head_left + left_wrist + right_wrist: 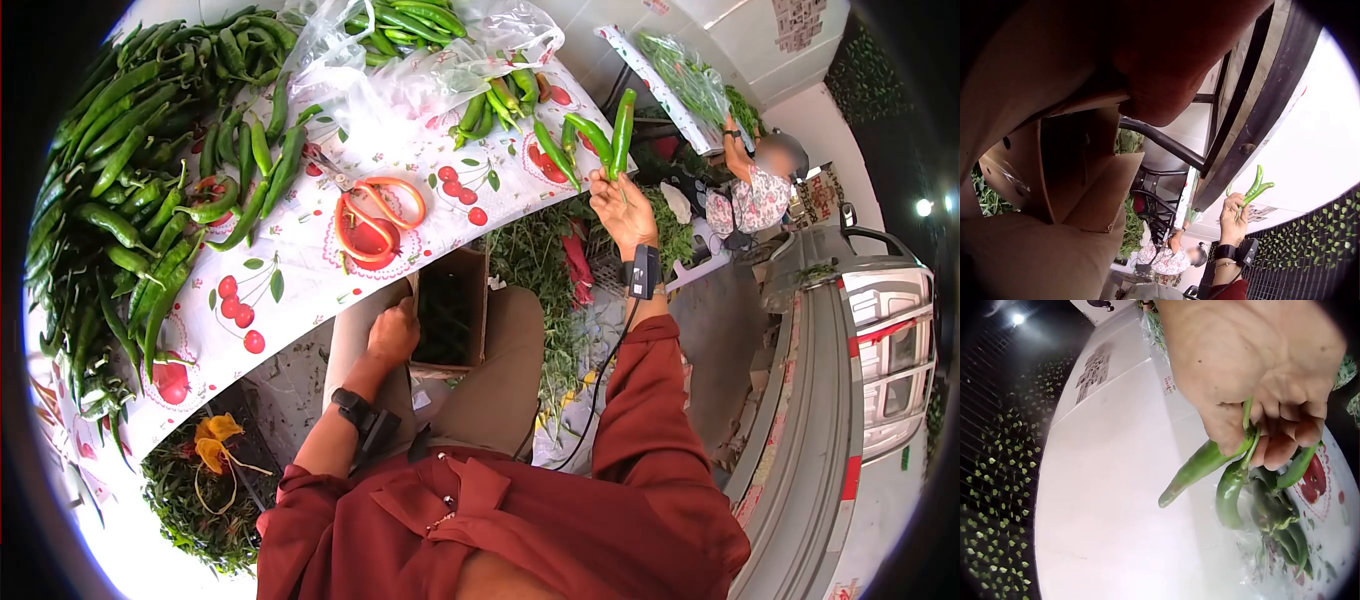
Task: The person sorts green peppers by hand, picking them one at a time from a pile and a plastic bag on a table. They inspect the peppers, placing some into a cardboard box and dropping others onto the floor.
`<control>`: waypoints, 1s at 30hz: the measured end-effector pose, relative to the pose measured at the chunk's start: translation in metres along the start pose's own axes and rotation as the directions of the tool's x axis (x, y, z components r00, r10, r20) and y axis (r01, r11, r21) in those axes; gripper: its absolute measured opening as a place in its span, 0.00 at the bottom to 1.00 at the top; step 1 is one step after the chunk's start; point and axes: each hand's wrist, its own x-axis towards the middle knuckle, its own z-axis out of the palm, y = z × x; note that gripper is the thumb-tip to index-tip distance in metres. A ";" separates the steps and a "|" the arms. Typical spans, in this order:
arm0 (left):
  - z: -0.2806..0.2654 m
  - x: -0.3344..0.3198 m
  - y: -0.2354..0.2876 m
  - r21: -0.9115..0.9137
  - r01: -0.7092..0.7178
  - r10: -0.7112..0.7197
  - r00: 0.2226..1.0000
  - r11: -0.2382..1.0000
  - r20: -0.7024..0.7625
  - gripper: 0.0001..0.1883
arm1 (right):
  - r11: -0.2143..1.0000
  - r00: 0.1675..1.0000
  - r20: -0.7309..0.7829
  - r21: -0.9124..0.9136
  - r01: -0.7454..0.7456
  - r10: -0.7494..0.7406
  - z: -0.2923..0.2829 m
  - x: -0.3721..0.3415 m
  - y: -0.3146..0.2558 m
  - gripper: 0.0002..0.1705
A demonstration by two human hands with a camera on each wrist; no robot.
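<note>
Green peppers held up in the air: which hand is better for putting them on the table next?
Probably the right hand. It pinches the green peppers at their stem ends, close to the table. The left hand is down by the cardboard box, farther from those peppers.

the head view is bright, with barrel distortion, black corners and blown-out white at lower left. the left wrist view is dim inside the open brown cardboard box (pixel 1107 194); the right wrist view shows flare around a small round white lamp (pixel 1018 319).
</note>
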 end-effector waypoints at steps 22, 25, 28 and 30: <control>0.000 0.004 -0.001 0.054 0.003 -0.003 1.000 0.999 0.006 0.08 | 0.575 0.967 -0.054 -0.795 -0.194 0.250 0.054 -0.113 0.104 0.13; -0.001 0.002 -0.001 0.028 -0.017 0.017 1.000 0.999 -0.001 0.08 | 0.573 0.973 -0.075 -0.797 -0.189 0.218 0.057 -0.117 0.118 0.17; -0.002 0.002 0.000 0.056 -0.007 0.006 1.000 0.998 0.020 0.08 | 0.578 0.978 -0.056 -0.799 -0.166 0.203 0.056 -0.118 0.128 0.18; -0.004 0.002 0.002 0.052 0.013 -0.014 1.000 0.999 0.023 0.08 | 0.586 0.978 -0.038 -0.795 -0.155 0.206 0.056 -0.118 0.133 0.18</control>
